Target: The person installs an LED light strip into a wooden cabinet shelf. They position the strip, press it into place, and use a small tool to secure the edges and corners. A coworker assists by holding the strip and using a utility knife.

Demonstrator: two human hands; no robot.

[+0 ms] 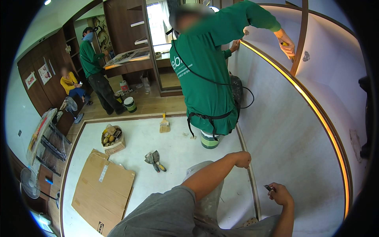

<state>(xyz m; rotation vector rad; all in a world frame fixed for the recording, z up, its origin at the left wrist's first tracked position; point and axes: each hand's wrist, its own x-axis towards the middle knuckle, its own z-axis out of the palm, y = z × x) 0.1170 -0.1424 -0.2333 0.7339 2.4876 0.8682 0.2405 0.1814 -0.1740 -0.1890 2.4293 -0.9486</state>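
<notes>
My left hand [242, 159] is closed in a fist beside the narrow trim [252, 185] along the white platform's right side; whether it holds anything is hidden. At the lower right, my right hand [281, 195] grips a small dark tool with a metal end [269, 188], held in front of the pale grey panel [300, 150]. A glowing light strip [300, 90] curves along that panel's upper edge.
A co-worker in green [203, 79] works ahead, seated above a bucket [209, 141]. Another person [89, 57] stands farther back; one in yellow [69, 82] sits. On the platform [87, 138] lie cardboard [100, 189], a basket [114, 144], scrapers [156, 160] and a brush [164, 124].
</notes>
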